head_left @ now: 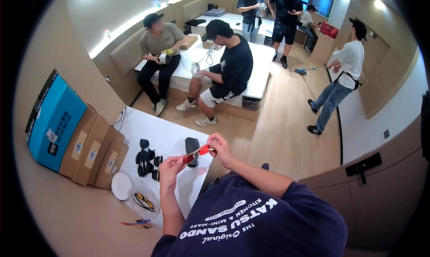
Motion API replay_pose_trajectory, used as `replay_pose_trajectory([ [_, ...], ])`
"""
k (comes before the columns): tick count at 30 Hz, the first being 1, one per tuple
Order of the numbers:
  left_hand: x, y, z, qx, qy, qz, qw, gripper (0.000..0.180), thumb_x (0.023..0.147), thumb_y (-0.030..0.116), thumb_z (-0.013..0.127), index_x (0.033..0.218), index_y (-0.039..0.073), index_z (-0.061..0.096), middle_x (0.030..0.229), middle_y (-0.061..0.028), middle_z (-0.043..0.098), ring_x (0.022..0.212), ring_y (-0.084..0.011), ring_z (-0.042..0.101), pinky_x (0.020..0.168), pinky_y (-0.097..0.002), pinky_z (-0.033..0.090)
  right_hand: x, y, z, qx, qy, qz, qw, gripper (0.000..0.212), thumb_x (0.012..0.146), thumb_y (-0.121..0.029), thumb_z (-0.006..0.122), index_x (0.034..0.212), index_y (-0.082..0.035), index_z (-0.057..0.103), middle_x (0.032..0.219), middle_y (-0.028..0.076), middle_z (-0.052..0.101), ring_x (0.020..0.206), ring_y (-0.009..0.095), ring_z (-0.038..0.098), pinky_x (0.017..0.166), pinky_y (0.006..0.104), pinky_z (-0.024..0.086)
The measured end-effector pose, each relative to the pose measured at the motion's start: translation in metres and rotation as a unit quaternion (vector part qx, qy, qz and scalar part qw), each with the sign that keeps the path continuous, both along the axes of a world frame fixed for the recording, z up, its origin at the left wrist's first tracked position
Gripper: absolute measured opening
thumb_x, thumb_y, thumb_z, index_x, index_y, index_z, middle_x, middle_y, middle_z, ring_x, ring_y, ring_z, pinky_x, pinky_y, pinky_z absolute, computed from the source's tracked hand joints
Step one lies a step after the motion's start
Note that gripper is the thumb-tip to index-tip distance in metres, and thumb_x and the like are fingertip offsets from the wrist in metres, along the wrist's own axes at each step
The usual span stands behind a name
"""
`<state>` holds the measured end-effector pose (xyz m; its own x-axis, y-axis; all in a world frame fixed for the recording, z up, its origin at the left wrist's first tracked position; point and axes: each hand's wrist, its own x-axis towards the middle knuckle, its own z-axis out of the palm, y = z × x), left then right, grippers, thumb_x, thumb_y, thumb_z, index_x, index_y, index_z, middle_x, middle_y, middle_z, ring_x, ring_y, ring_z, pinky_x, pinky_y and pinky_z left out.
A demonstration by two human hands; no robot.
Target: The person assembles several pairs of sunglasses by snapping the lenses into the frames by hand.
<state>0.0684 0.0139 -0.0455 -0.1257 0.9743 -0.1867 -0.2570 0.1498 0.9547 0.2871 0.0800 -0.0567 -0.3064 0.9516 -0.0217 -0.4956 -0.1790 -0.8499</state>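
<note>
A pair of red-lensed sunglasses (204, 150) is held up over the right edge of the white table (139, 122). My left hand (171, 168) pinches it at the left end, and my right hand (220, 150) grips the other end with the fingers closed. Just behind the lenses lies a dark grey glasses pouch (191, 146) on the tabletop. Several pairs of black sunglasses (144, 156) are grouped on the table left of my left hand. A clear plastic bag with yellow-and-black glasses (144, 201) sits nearer to me.
Cardboard boxes (92, 151) and a blue box (56, 122) stand at the left, beside a white plate (122, 185). Two people sit on a bed (188, 62) beyond the table. Another person (345, 73) mops the wooden floor at right. A door (358, 194) stands at my right.
</note>
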Motion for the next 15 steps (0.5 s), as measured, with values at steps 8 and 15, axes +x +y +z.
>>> replay_pose_trajectory([
  [8, -0.005, 0.002, 0.010, -0.064, -0.003, 0.022, 0.998, 0.015, 0.092, 0.012, 0.062, 0.096, -0.003, 0.063, 0.091, -0.0148, 0.071, 0.077, -0.0194, 0.070, 0.070, -0.0264, 0.058, -0.003, 0.000, 0.000, 0.074, -0.064, -0.014, 0.995, 0.013, 0.099, -0.015, 0.052, 0.103, -0.006, 0.059, 0.072, -0.003, 0.052, 0.056, 0.003, 0.042, 0.049, 0.0184, 0.034],
  [15, -0.031, -0.007, -0.020, -0.067, -0.251, -0.034, 0.965, 0.015, 0.090, 0.011, 0.052, 0.096, 0.000, 0.060, 0.088, -0.0138, 0.069, 0.071, -0.0167, 0.067, 0.062, -0.0262, 0.054, -0.009, 0.003, -0.020, 0.115, -0.138, 0.045, 0.983, 0.018, 0.098, -0.017, 0.055, 0.110, -0.005, 0.062, 0.076, -0.001, 0.058, 0.062, 0.005, 0.050, 0.055, 0.0209, 0.041],
])
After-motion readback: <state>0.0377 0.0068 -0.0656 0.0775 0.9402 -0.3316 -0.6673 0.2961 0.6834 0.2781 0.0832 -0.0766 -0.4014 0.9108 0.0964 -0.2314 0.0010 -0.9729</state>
